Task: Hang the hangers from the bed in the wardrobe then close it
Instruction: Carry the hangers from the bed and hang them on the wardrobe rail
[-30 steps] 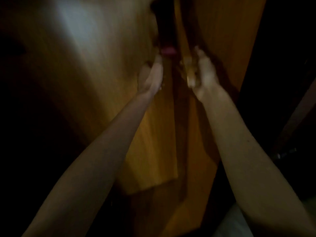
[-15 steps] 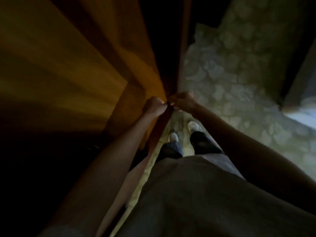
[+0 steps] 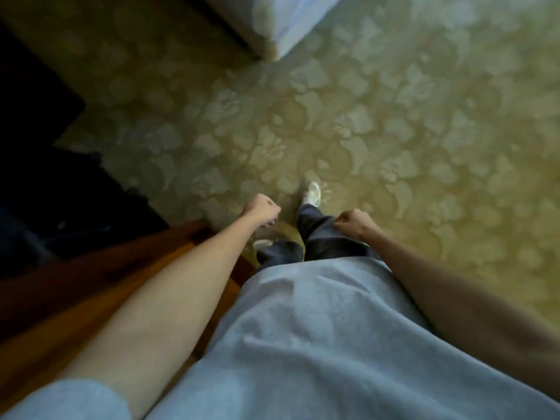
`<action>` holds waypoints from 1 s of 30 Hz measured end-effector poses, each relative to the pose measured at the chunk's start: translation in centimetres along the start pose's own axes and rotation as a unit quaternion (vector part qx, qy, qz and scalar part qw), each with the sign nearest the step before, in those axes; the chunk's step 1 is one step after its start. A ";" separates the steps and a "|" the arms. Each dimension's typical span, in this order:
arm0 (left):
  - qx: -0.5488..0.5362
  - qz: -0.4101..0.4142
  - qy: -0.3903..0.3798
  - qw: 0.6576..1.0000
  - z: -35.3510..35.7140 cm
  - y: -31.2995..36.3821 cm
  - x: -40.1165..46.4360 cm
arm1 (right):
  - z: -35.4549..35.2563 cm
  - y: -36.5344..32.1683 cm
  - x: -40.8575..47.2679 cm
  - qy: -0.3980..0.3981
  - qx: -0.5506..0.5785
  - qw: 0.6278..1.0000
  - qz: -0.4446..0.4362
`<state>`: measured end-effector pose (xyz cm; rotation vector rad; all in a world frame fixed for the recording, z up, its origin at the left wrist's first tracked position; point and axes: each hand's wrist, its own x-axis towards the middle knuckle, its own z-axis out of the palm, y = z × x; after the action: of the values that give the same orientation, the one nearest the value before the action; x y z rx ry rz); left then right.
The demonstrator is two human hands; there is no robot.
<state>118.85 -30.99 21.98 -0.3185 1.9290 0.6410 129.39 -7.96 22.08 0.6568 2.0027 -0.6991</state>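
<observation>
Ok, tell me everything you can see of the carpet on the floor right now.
The carpet covers nearly all the visible floor. It looks like soft pile in a muted olive-gold, with a paler, repeating leafy damask pattern, blurred by motion. It lies flat. A white shoe stands on it near the middle, the pale corner of the bed sits over it at the top, and a dark area borders it on the left, beside the orange-brown wooden panel.
</observation>
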 end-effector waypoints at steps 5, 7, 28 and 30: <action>0.074 0.058 -0.004 0.996 -0.9 12.9 4.3 | -4.4 4.8 2.4 0.014 0.118 0.991 0.068; 0.091 0.053 0.006 0.994 -1.5 16.2 5.7 | -6.8 4.7 4.3 0.025 0.152 0.986 0.070; 0.031 -0.041 0.089 0.995 -21.1 46.3 27.1 | -53.6 -9.8 30.5 0.120 0.117 0.985 -0.030; 0.025 -0.014 0.075 0.997 -22.0 53.6 30.5 | -58.0 -8.6 31.8 0.139 0.125 0.982 -0.002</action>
<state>62.85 2.53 17.30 -0.3717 2.0768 0.5632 75.78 31.75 22.21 0.9429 2.1898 -0.9115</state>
